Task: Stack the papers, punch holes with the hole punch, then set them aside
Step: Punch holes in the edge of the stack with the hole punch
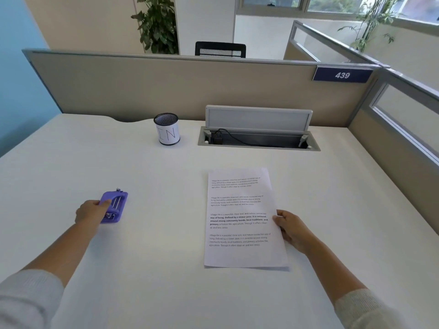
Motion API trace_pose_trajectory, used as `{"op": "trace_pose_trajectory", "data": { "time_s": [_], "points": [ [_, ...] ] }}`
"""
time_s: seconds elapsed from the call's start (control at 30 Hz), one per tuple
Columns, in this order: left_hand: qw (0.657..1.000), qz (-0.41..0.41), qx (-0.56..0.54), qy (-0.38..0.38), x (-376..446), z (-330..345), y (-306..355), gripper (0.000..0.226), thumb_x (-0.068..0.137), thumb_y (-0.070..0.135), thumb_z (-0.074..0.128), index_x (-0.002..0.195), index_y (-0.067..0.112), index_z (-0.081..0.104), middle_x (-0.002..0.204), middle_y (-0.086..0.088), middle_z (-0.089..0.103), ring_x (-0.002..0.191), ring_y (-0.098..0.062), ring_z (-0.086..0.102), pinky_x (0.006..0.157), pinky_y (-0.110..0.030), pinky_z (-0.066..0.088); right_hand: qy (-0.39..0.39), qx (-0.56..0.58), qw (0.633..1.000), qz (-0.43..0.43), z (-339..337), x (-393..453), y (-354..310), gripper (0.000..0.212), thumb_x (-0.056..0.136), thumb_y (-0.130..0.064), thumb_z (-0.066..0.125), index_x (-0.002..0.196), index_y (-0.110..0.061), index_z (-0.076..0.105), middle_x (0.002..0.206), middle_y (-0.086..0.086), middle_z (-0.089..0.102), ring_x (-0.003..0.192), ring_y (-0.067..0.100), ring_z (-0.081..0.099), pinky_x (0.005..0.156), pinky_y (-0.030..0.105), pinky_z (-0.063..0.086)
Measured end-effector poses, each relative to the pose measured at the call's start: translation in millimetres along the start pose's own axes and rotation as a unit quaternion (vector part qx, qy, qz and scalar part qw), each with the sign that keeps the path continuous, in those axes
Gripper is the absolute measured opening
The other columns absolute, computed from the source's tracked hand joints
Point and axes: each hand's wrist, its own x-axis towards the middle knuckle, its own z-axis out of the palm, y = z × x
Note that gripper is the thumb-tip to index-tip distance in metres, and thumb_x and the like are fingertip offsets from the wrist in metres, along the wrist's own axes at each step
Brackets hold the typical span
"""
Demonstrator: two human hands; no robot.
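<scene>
Left hand (91, 211) is curled over the near-left edge of the purple hole punch (114, 207), thumb laid across its top, gripping it out at about nine o'clock on the white counter (154, 233). Right hand (291, 230) pinches the right edge of the papers (242, 219), fingers closed on the sheets at roughly four o'clock from the middle of the counter. Punch and papers sit well apart, with bare counter between them.

The papers look squared up, though a sliver of a lower sheet peeks out at the bottom right corner, so the stack may not be perfectly flush. That's the first risk: if the sheets go into the punch like that, the holes land at different spots on each page.

Second risk: the right hand holds only one edge. Lift or drag from there and the sheets could fan out or slide apart.

Third: the punch is gripped by one end. It could tip or twist as it comes across, and meet the papers crooked.

Further out, a mesh cup (167, 129) marked "IN" stands at twelve o'clock, and an open cable tray (259, 138) with a plugged cord lies at one o'clock. Both are well clear, so they're unlikely to snag anything.
</scene>
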Motion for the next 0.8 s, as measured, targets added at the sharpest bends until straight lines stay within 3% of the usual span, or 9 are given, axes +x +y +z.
{"op": "trace_pose_trajectory", "data": {
  "time_s": [0.1,0.23,0.33,0.4,0.47,0.57,0.7,0.8],
  "points": [
    [0.999,-0.024,-0.036,-0.016,5.5,-3.6,-0.1,0.032,0.088,0.018,0.059,0.104,-0.009,0.061,0.096,-0.025,0.062,0.082,-0.038,0.056,0.071,-0.038,0.041,0.001,-0.002,1.0,-0.002,-0.7,0.5,0.9,0.022,0.097,-0.008,0.041,0.106,-0.011,0.06,0.101,0.011,0.07,0.087,0.023,0.068,0.073,0.029,0.059],
    [0.992,-0.064,-0.104,-0.041,9.1,-9.0,5.3,0.035,0.084,0.01,0.064,0.112,-0.011,0.056,0.094,-0.016,0.055,0.085,-0.03,0.052,0.087,-0.046,0.045,0.0,-0.003,1.0,-0.005,-1.2,1.6,2.2,0.022,0.097,-0.009,0.041,0.108,-0.01,0.06,0.103,0.011,0.07,0.09,0.025,0.068,0.077,0.033,0.058],
    [0.983,-0.071,-0.157,-0.066,-2.7,-7.1,13.5,0.037,0.085,0.008,0.063,0.116,-0.009,0.053,0.098,-0.016,0.054,0.08,-0.03,0.053,0.073,-0.04,0.047,0.0,-0.001,1.0,-0.005,-1.2,2.6,3.0,0.022,0.097,-0.009,0.041,0.11,-0.01,0.059,0.104,0.012,0.07,0.091,0.025,0.068,0.077,0.033,0.058],
    [0.97,-0.08,-0.207,-0.097,-15.8,-2.7,21.2,0.029,0.087,0.007,0.06,0.112,-0.006,0.053,0.092,-0.017,0.056,0.059,-0.028,0.061,0.051,-0.033,0.051,0.002,0.002,1.0,-0.006,-1.2,2.9,3.2,0.022,0.097,-0.008,0.041,0.11,-0.01,0.058,0.103,0.012,0.07,0.089,0.025,0.068,0.074,0.032,0.059],
    [0.951,-0.095,-0.262,-0.134,-30.2,3.5,29.4,0.015,0.089,0.006,0.057,0.101,0.0,0.051,0.079,-0.015,0.054,0.036,-0.014,0.059,0.034,-0.024,0.048,0.008,0.005,1.0,-0.009,-0.4,2.1,2.9,0.021,0.096,-0.008,0.042,0.109,-0.011,0.058,0.1,0.011,0.07,0.087,0.025,0.068,0.073,0.031,0.059],
    [0.924,-0.113,-0.308,-0.195,-52.2,13.9,40.6,0.009,0.09,0.007,0.054,0.082,0.004,0.051,0.079,-0.011,0.055,0.033,-0.011,0.059,0.033,-0.025,0.049,0.025,-0.001,1.0,-0.016,0.7,1.2,3.6,0.019,0.095,-0.008,0.044,0.106,-0.012,0.059,0.099,0.013,0.07,0.086,0.027,0.068,0.074,0.035,0.058],
    [0.907,-0.096,-0.326,-0.247,-82.9,32.7,50.3,0.012,0.091,0.005,0.053,0.078,0.005,0.051,0.078,-0.013,0.058,0.039,-0.013,0.062,0.038,-0.027,0.052,0.028,0.025,0.999,-0.011,-2.9,1.1,5.7,0.019,0.094,-0.007,0.047,0.106,-0.01,0.061,0.104,0.017,0.069,0.093,0.033,0.065,0.089,0.048,0.052],
    [0.903,-0.083,-0.33,-0.262,-105.0,56.0,52.0,0.017,0.09,0.007,0.055,0.074,0.006,0.049,0.057,-0.009,0.065,0.039,-0.013,0.062,0.039,-0.026,0.052,0.002,0.057,0.998,-0.004,-4.6,-2.0,3.3,0.019,0.095,-0.004,0.045,0.104,-0.008,0.061,0.105,0.017,0.067,0.091,0.031,0.064,0.086,0.044,0.054]
  ]
}}
